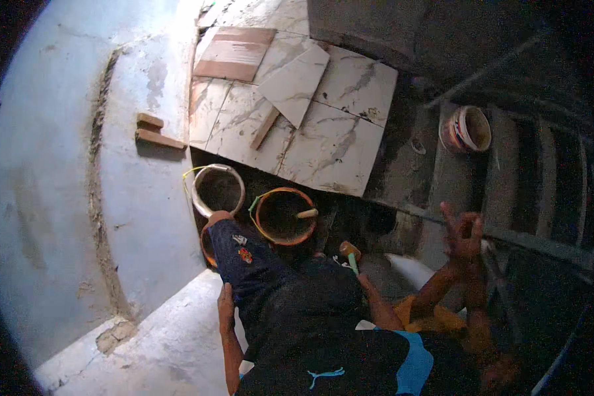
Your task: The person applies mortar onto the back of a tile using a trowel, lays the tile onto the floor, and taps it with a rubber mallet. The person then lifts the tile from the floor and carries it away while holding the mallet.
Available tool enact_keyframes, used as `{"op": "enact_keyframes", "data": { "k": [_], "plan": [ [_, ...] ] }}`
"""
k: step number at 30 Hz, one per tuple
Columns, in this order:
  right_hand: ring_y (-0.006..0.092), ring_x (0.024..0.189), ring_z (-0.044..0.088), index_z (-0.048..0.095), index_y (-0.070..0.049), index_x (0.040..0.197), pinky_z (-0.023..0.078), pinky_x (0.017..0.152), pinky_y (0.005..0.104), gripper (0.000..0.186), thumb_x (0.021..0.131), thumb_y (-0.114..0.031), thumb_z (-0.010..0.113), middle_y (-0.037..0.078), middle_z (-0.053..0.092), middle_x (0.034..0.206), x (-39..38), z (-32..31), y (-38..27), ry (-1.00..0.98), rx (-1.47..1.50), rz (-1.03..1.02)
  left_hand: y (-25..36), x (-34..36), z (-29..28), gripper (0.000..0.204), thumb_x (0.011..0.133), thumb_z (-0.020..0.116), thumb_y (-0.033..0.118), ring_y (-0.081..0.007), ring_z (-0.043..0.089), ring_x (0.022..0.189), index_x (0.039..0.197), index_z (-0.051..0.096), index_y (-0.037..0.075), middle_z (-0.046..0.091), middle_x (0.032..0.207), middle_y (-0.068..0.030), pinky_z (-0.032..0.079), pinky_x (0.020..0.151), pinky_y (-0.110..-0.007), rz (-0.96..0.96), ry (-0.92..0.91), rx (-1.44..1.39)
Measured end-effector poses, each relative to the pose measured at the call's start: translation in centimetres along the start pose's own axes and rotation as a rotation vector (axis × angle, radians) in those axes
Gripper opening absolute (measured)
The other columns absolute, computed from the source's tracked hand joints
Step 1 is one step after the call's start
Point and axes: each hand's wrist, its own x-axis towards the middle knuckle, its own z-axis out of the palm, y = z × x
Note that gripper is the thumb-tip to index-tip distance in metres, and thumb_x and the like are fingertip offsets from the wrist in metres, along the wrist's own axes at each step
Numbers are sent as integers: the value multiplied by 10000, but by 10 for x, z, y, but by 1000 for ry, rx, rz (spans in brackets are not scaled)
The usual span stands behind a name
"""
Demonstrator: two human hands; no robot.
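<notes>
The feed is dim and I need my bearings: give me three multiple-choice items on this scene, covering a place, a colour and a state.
1. Where does the loose tile lie?
A. on the laid marble tiles
B. in a bucket
C. against the wall

2. What colour is the rim of the bucket with a stick?
A. blue
B. orange
C. black

3. The left hand is:
A. gripping a mallet
B. resting empty on the leg
C. inside a bucket

Answers:
1. A, it sits askew across them.
2. B, the rim shows orange.
3. B, the fingers lie on dark cloth.
</notes>
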Motion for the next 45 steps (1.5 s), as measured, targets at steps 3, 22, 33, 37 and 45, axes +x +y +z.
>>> {"op": "enact_keyframes", "data": {
  "k": [3, 22, 33, 37, 45],
  "plan": [
    [104, 658, 471, 198, 37, 1282, 375, 840, 297, 619, 823, -147, 570, 41, 551, 853, 14, 42, 20, 20, 345, 202, -10, -1, -2, 483, 903, 399, 363, -157, 501, 964, 1179, 462, -29, 534, 1089, -88, 392, 828, -262, 60, 26, -110],
    [151, 735, 486, 177, -86, 1331, 458, 662, 250, 596, 845, -128, 518, 51, 547, 948, 28, -11, 85, 204, -852, 283, -139, -18, -4, 453, 863, 470, 359, -226, 533, 1001, 1096, 535, -24, 577, 1064, -156, 387, 858, -308, -129, 9, 39],
    [153, 679, 502, 361, -48, 1124, 439, 614, 281, 432, 806, -269, 552, 51, 558, 828, 58, -200, 110, 517, -2741, 863, -226, -27, 7, 486, 873, 430, 394, -244, 553, 967, 1079, 547, -30, 595, 1009, -138, 402, 858, -317, -185, -54, 5],
    [154, 658, 508, 427, -35, 1049, 432, 597, 293, 408, 792, -320, 564, 51, 562, 784, 59, -198, 116, 471, -2854, 872, -241, -24, 6, 478, 872, 436, 388, -240, 557, 952, 1074, 549, -30, 597, 994, -138, 409, 846, -319, -220, -81, -69],
    [156, 618, 521, 561, -8, 899, 418, 563, 315, 437, 764, -423, 589, 51, 570, 697, 48, -199, 124, 292, -3078, 829, -278, -32, 12, 462, 869, 446, 376, -234, 567, 924, 1064, 552, -29, 602, 965, -138, 422, 821, -323, -253, -107, -217]
  ]
}}
